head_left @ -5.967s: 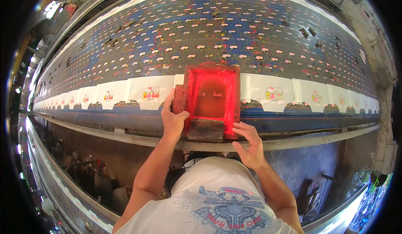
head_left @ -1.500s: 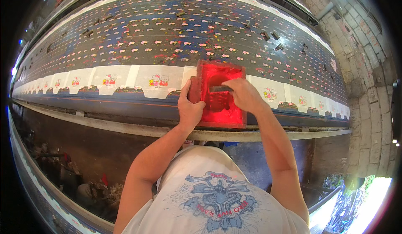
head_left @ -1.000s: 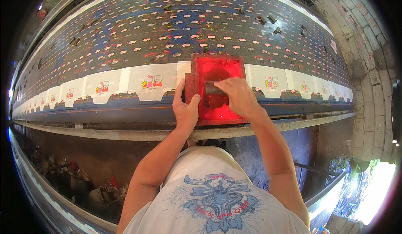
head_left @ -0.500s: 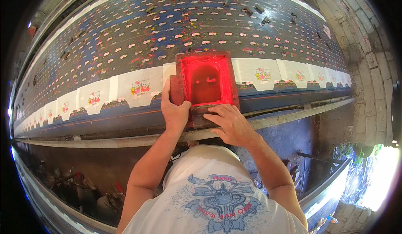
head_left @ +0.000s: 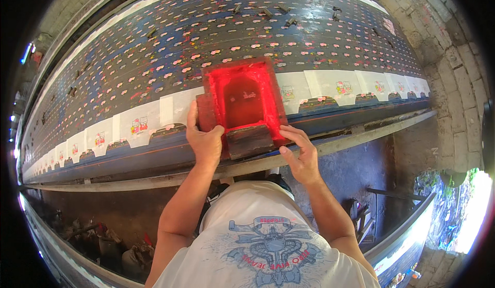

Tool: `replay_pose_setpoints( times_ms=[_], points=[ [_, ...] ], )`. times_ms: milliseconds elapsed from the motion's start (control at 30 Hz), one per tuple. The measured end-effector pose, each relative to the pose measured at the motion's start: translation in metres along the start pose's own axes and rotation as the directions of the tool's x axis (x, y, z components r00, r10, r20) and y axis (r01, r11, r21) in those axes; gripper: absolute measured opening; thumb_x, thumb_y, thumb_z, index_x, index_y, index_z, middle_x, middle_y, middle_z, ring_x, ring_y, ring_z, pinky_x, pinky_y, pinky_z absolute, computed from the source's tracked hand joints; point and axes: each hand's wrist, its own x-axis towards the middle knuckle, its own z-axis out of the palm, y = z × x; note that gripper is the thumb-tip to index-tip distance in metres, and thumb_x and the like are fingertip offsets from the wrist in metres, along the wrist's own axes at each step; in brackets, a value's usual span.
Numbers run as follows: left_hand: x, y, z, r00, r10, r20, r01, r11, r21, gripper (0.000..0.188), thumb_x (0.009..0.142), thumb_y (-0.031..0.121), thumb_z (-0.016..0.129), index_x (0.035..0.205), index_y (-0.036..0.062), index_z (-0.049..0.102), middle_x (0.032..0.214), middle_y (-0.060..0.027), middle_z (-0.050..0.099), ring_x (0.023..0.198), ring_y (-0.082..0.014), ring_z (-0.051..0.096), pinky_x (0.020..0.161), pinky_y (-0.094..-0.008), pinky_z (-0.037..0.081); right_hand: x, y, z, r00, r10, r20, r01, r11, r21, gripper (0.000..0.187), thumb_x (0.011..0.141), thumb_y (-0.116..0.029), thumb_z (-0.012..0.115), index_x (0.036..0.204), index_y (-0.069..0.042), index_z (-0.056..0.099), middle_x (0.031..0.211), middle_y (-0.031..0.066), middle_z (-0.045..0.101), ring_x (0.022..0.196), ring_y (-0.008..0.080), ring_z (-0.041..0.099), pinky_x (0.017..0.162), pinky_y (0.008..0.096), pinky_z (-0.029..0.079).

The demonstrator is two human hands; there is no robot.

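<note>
A wooden screen-printing frame (head_left: 280, 102), its inside coated red with ink, lies over the row of white fabric pieces on the long table. Its mesh is dark red in the middle and shows small pale marks. My left hand (head_left: 205, 142) is closed on the wooden block (head_left: 207, 114) at the frame's left side, thumb on the near side. At the near right corner, my right hand (head_left: 302, 156) holds the frame's edge between fingers and thumb. A dark wooden piece (head_left: 251, 141) spans the near end between my hands. Whatever is beneath the frame is hidden.
White pieces with small printed cartoon figures (head_left: 139, 125) run along the table's near side, left and right of the frame. Several dark small blocks (head_left: 291, 22) lie farther back on the spotted tabletop (head_left: 170, 46). A pale rail (head_left: 356, 138) borders the near edge.
The frame has shifted slightly rightward along the row of pieces and turned a little. My right hand has gone from the near end to the near right corner. My left hand keeps its hold.
</note>
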Motion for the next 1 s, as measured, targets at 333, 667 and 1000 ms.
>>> replay_pose_setpoints(
  times_ms=[333,667,1000],
  points=[
    [-0.038,-0.026,0.112,0.999,0.002,0.036,-0.003,1.0,0.029,0.103,0.074,-0.02,0.07,0.173,-0.0051,0.045,0.166,-0.0197,0.06,0.151,-0.0261,0.062,0.127,-0.0383,0.05,0.003,0.049,-0.119,0.995,-0.06,0.083,0.064,0.997,-0.044,0.047,0.093,-0.011,0.086,0.139,-0.005,0.079,0.142,0.0163,0.079,0.144,0.0418,0.064,0.13,0.0555,0.044],
    [-0.044,-0.02,0.124,0.997,-0.072,-0.028,0.074,0.994,0.079,0.102,0.075,-0.022,0.07,0.173,-0.0051,0.047,0.168,-0.0178,0.061,0.151,-0.0248,0.063,0.126,-0.0382,0.051,0.009,0.06,-0.149,0.967,-0.105,0.233,0.105,0.994,0.015,0.045,0.092,-0.009,0.085,0.137,-0.004,0.081,0.144,0.0159,0.079,0.149,0.0445,0.06,0.132,0.057,0.042],
    [-0.042,-0.03,0.122,0.997,-0.075,-0.011,0.075,0.995,0.06,0.101,0.076,-0.019,0.071,0.173,-0.0053,0.047,0.168,-0.0179,0.061,0.15,-0.024,0.063,0.126,-0.0371,0.051,0.009,0.054,-0.135,0.947,-0.242,0.211,0.285,0.936,-0.205,0.046,0.091,-0.011,0.089,0.135,-0.006,0.08,0.151,0.0161,0.072,0.149,0.0466,0.06,0.123,0.0564,0.049]
  ],
)
